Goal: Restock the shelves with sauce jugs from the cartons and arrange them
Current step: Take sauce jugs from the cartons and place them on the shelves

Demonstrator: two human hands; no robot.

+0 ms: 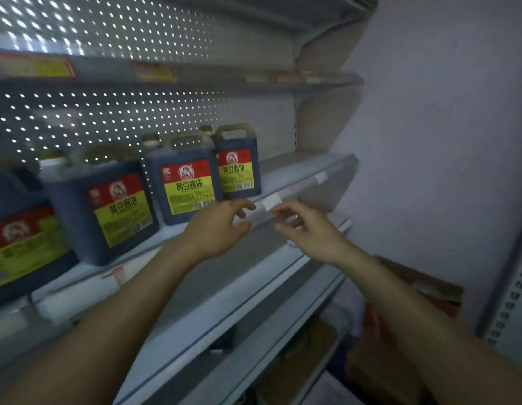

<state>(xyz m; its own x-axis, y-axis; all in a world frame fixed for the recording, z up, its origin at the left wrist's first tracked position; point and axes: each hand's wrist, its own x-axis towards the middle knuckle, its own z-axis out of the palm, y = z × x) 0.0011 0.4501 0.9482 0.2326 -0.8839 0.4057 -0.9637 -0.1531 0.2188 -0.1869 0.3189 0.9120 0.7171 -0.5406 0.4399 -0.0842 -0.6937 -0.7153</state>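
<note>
Neither hand holds a jug: the left hand (221,226) and the right hand (305,226) both reach toward the middle of the frame with fingers loosely curled and nothing in them, their fingertips close to a small white tag (270,201) on the front lip of the shelf (306,168). Whether the right fingers touch that tag cannot be told through the blur. The jugs lie up and to the left of both hands, so the left hand is the nearer one; the nearest jug (185,182) stands just above and left of its knuckles. Four jugs show on this shelf, in a row running from the left edge of the frame toward centre: one cut off at far left (17,229), a second (107,203), the third by the left hand, and a fourth (237,168) set further back and to the right. All stand upright, long axis vertical, handles on top, red and yellow labels facing out. To the right of the fourth jug the shelf is bare as far as its end by the wall. One brown carton (423,290) shows at lower right, below and right of the right forearm, its contents hidden; a fresh jug would likely come from that side, where the right hand is closer.
</note>
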